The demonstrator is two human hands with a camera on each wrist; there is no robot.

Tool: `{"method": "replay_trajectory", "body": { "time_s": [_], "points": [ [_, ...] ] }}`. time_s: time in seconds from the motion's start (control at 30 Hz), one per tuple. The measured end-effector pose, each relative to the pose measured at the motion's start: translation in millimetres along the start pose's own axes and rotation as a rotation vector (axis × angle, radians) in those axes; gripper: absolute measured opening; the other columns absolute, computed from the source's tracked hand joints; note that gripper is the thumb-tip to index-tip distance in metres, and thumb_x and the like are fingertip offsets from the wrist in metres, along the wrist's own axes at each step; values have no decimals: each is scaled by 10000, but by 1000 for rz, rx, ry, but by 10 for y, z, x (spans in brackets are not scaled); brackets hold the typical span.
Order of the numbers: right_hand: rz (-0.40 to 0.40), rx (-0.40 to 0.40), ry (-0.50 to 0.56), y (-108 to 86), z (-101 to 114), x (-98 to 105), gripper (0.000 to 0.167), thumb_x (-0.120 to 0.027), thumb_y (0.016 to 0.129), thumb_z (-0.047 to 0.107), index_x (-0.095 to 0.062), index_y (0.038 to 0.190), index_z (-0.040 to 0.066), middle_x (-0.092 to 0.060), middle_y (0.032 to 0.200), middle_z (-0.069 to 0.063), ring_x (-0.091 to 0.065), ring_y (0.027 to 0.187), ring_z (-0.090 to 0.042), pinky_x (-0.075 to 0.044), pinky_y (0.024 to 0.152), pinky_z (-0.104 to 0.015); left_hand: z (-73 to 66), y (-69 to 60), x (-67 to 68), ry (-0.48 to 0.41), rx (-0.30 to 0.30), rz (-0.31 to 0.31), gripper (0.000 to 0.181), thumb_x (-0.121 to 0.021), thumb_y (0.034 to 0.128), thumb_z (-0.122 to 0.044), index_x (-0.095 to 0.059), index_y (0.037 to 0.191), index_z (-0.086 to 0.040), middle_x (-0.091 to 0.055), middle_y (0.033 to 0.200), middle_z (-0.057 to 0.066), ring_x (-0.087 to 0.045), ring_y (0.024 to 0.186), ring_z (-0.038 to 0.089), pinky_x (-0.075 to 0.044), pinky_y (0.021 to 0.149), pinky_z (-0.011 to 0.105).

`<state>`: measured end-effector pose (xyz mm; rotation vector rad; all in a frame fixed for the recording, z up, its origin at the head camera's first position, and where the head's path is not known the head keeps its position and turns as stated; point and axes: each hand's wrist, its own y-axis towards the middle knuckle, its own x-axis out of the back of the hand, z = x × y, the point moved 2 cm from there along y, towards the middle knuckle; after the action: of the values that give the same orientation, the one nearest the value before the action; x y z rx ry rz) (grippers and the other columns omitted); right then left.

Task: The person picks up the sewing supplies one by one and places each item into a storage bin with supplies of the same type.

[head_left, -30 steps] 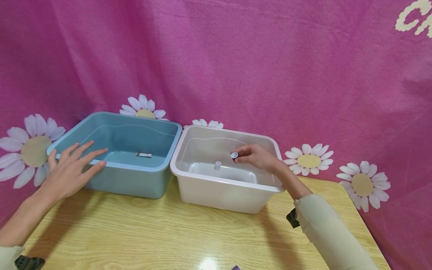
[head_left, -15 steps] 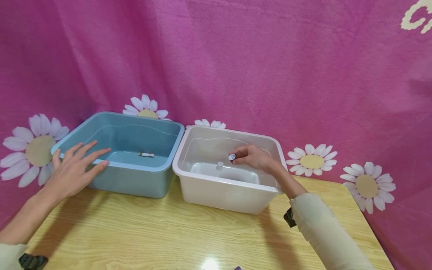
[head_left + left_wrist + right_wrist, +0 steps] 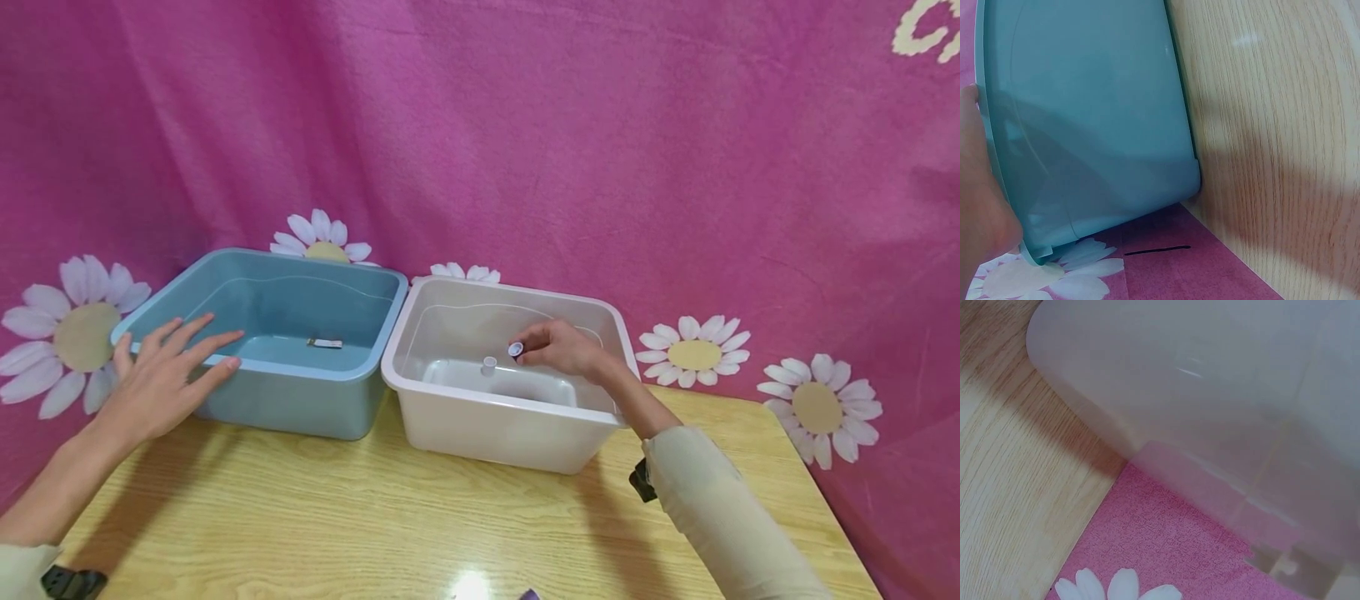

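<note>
Bright pink cloth (image 3: 525, 150) with big white daisies (image 3: 694, 354) hangs behind a light yellow wooden table (image 3: 337, 517). Two deep plastic tubs sit side by side along the table's far edge, their rims touching or almost touching.

One is a blue-grey plastic tub (image 3: 285, 408), near the table's far left corner. On its floor lies a tiny flat strip (image 3: 325, 343), mostly white, with a brownish end. The person's left hand (image 3: 161, 387) is over the left end of this tub's near rim, with its fingers spread wide. It holds nothing, and I cannot tell how hard it presses.

Next comes a pale pinkish-white plastic tub (image 3: 487, 433), closer to the table's far right corner. The person's right hand (image 3: 562, 346) reaches inside, past the rim. Its fingers and thumb pinch a small round cap (image 3: 516, 351), white inside and dark purple outside. The cap is tipped, up above the tub's floor. Just left of it and lower down, a little see-through white cup (image 3: 489, 365) stands on that floor.

Toward the table's near edge, a bit of something purple (image 3: 529, 595) peeks in, too cut off to name. Both arms wear cream sleeves (image 3: 727, 517).
</note>
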<state>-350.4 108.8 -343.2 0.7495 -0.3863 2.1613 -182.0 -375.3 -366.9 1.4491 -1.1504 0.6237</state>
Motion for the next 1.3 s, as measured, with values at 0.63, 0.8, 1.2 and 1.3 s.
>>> {"method": "replay_trajectory", "body": {
  "time_s": [0.63, 0.8, 1.2, 1.3],
  "points": [
    [11, 41, -54, 14, -17, -1, 241, -708, 881, -29, -677, 1108, -104, -724, 959, -120, -601, 837, -112, -482, 774, -251, -3, 1, 4, 8, 0, 0, 468, -524, 1016, -434, -582, 1383, -151, -388, 1496, 256, -276, 1331, 561, 72, 998, 785],
    [19, 25, -83, 12, -15, -6, 233, -702, 892, -14, -682, 1112, -89, -731, 978, -120, -643, 898, -153, -488, 809, -269, 9, 6, 0, 13, -3, 4, 470, -519, 1020, -432, -578, 1386, -144, -388, 1495, 259, -277, 1326, 566, 73, 995, 788],
    [42, 1, -115, 7, -5, -8, 249, -679, 913, 7, -673, 1144, -86, -733, 1026, -156, -677, 977, -248, -500, 847, -324, 5, 7, -11, 15, 0, 4, 472, -506, 1025, -431, -572, 1393, -143, -382, 1499, 260, -277, 1324, 568, 75, 991, 791],
    [31, 1, -137, 15, -12, -10, 266, -669, 918, 7, -663, 1168, -85, -718, 1073, -189, -671, 1028, -295, -505, 889, -370, 1, 12, -6, 16, 1, 2, 474, -511, 1022, -435, -575, 1390, -143, -387, 1493, 262, -280, 1322, 567, 70, 993, 791]
  ]
}}
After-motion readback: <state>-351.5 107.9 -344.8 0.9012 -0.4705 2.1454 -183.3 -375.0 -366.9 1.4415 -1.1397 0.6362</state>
